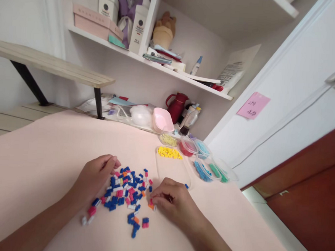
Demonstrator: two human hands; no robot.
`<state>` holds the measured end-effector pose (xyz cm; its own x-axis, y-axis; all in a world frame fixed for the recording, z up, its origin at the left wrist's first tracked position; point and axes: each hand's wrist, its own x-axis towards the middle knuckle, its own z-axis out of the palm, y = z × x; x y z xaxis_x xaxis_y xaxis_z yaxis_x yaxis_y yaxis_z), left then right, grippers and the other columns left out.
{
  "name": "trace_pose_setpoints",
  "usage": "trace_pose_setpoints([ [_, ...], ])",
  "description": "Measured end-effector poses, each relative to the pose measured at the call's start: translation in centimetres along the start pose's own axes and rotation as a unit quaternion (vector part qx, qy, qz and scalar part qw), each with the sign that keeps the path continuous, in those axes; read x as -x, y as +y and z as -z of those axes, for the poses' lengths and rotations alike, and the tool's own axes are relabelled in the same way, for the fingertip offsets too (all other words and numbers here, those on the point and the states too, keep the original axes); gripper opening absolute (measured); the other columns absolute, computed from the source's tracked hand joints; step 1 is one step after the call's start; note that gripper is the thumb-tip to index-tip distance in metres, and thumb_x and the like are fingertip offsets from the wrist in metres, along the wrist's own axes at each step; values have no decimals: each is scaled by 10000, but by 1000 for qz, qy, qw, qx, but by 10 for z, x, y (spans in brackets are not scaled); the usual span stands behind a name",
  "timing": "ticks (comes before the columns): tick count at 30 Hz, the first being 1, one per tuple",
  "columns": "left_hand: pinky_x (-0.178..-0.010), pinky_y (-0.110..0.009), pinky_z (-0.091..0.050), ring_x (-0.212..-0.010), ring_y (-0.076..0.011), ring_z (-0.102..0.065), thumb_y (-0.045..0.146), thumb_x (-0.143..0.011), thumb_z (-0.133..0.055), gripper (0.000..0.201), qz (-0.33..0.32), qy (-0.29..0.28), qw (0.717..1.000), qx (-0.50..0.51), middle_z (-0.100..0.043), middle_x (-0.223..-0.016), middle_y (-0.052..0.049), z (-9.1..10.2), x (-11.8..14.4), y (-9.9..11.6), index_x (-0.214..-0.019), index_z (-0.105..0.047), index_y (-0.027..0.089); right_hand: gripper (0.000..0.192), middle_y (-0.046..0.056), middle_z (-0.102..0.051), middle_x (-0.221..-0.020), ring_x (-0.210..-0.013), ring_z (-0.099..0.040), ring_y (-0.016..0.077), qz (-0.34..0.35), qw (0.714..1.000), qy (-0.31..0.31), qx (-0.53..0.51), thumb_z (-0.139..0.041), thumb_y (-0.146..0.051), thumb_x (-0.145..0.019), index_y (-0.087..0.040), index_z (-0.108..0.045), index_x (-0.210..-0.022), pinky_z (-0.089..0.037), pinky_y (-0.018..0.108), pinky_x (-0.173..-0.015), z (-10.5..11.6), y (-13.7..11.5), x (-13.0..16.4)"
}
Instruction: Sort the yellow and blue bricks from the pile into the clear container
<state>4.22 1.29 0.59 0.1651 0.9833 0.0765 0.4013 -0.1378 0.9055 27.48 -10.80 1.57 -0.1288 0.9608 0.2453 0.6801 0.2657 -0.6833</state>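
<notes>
Bricks (127,189), tiny, mostly blue w/ pink/white/orange, loose pile; left hand (95,177) curled empty, right hand (169,200) pinching one.

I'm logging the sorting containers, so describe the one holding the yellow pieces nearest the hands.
The clear container is a shallow, see-through tray, plastic by its look, with rounded corners and no lid on it. It lies flat on the pale pink table cover, just beyond the right hand. Small yellow pieces are heaped at its far end; the near part looks bare. Whether the hand touches its near rim cannot be told.
</notes>
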Motion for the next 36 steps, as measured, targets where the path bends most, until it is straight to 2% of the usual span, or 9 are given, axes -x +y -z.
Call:
trace_pose_setpoints([
  [3,-692,-256,-504,-767,-187,-707,479,-840,-472,328,4,-2,1000,6,-752,-791,31,0,2,1,-731,-684,254,214,22,-685,-873,-715,-617,132,12,1000,1,-8,-607,-183,-873,-279,-757,-991,-458,232,-652,-3,-2,1],
  [5,-687,-257,-500,-760,-186,-708,472,-848,-467,328,4,-6,1000,6,-748,-792,32,0,2,1,-729,-680,252,228,31,-663,-867,-728,-611,144,12,999,34,15,-561,-213,-912,-286,-744,-1027,-458,248,-650,-2,-1,1],
  [10,-723,-283,-491,-786,-196,-700,485,-857,-447,337,2,-13,1000,-8,-738,-795,25,0,-1,-3,-745,-667,255,283,87,-619,-978,-895,-575,231,52,965,151,208,-498,-164,-922,-263,-719,-1067,-441,374,-775,1,6,-1],
  [14,-742,-309,-498,-798,-216,-701,494,-850,-445,343,1,-11,1000,-14,-746,-809,7,1,-1,-2,-752,-669,254,353,96,-597,-1208,-1107,-517,293,68,941,149,297,-519,-113,-902,-309,-686,-1143,-400,456,-886,-5,5,-6],
  [17,-740,-319,-507,-790,-226,-708,512,-849,-439,362,-1,-9,1000,-17,-750,-803,-3,2,-1,-1,-753,-674,254,301,79,-569,-1317,-1238,-439,328,70,934,134,324,-555,-159,-912,-324,-695,-1121,-345,519,-978,-11,4,-12],
  [24,-741,-330,-523,-778,-236,-712,562,-821,-471,382,-18,-2,1000,-8,-755,-793,-12,0,-6,-10,-744,-680,251,169,41,-595,-1315,-1280,-422,309,70,941,113,310,-605,-170,-892,-278,-734,-897,-288,536,-1053,-19,7,-16],
  [29,-753,-327,-525,-794,-238,-717,583,-821,-433,416,-10,-5,1000,-24,-755,-789,-16,2,-6,-8,-744,-681,258,158,29,-585,-1314,-1257,-453,288,43,964,148,216,-675,-166,-819,-292,-731,-893,-347,477,-1021,6,14,-14],
  [33,-770,-347,-526,-793,-247,-718,576,-810,-440,400,-4,-8,1000,-27,-763,-817,-21,2,-8,-7,-749,-681,262,124,51,-599,-1282,-1213,-494,278,-42,961,196,191,-646,-221,-858,-287,-747,-888,-359,483,-1008,44,30,-10],
  [36,-756,-356,-538,-781,-252,-722,580,-806,-441,398,2,-6,1000,-29,-764,-804,-20,2,-9,-7,-743,-677,266,139,53,-632,-1233,-1184,-511,289,-115,953,162,230,-655,-188,-830,-277,-760,-813,-356,505,-997,60,46,-5],
])
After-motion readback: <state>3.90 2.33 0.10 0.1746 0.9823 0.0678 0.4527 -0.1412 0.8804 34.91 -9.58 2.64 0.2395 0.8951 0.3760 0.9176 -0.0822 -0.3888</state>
